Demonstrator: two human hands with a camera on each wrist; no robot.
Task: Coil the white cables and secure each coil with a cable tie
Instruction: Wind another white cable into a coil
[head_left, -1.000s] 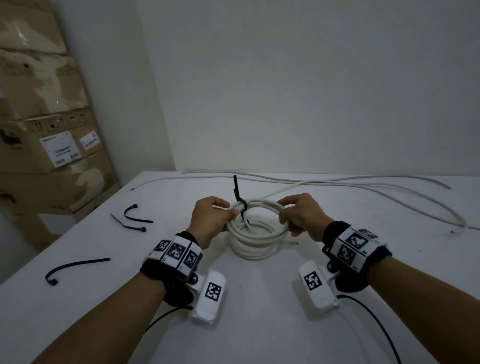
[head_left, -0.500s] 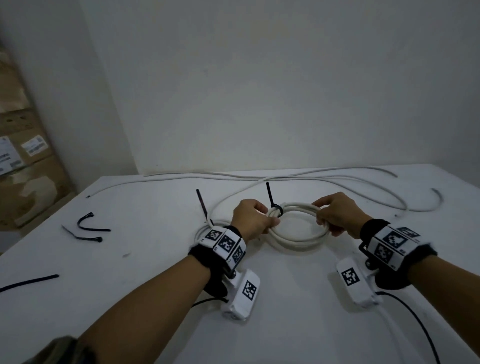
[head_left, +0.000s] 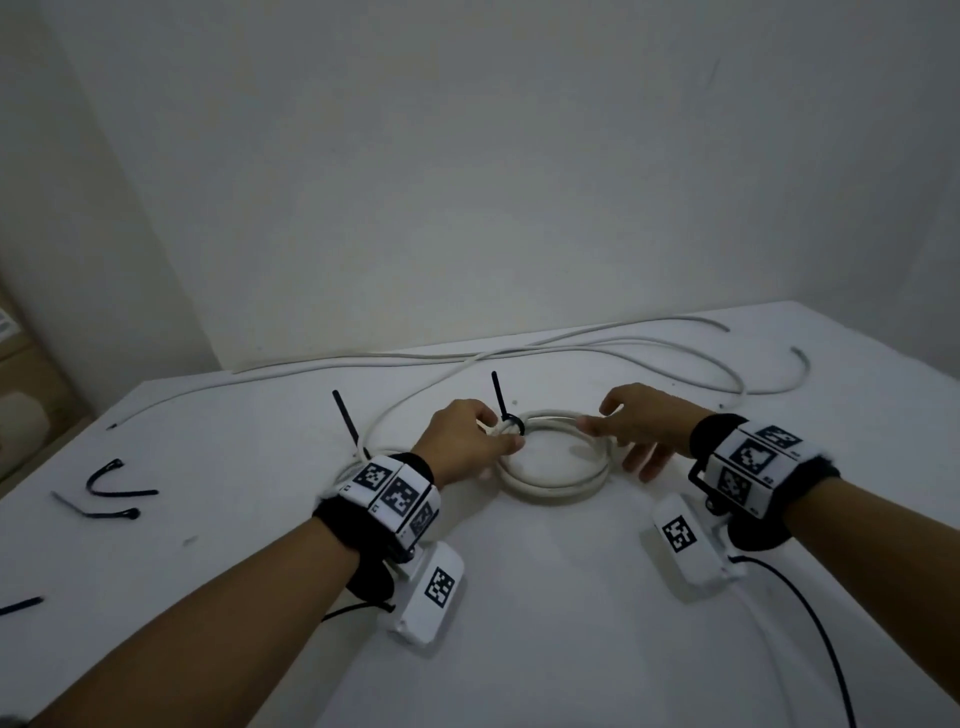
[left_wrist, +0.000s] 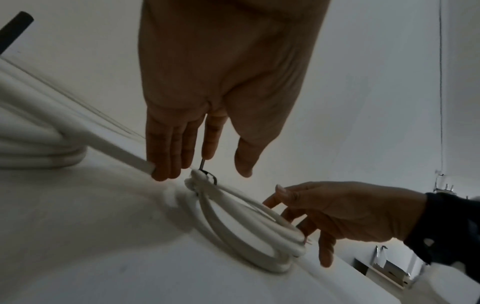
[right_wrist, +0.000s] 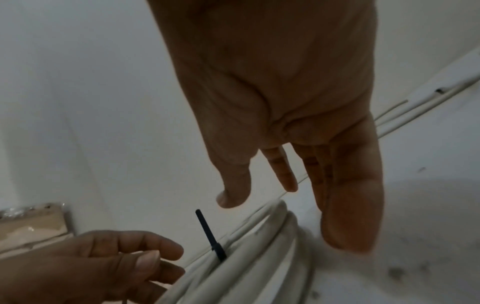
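On a white table (head_left: 519, 623) set against a bare wall, our left hand (head_left: 462, 441) and right hand (head_left: 644, 426) hover with fingers loosened, grasping nothing, on either side of the tied coil (head_left: 553, 480) at centre frame, its black cable tie (head_left: 506, 415) cinched with the tail upright. We judge two coils done, as a second coil (head_left: 353, 467) with its own tie (head_left: 345, 423) sits half hidden behind the left wrist. Uncoiled white cables (head_left: 597, 345) still sprawl across the upper frame, and we count three spare ties (head_left: 119, 491) at left.
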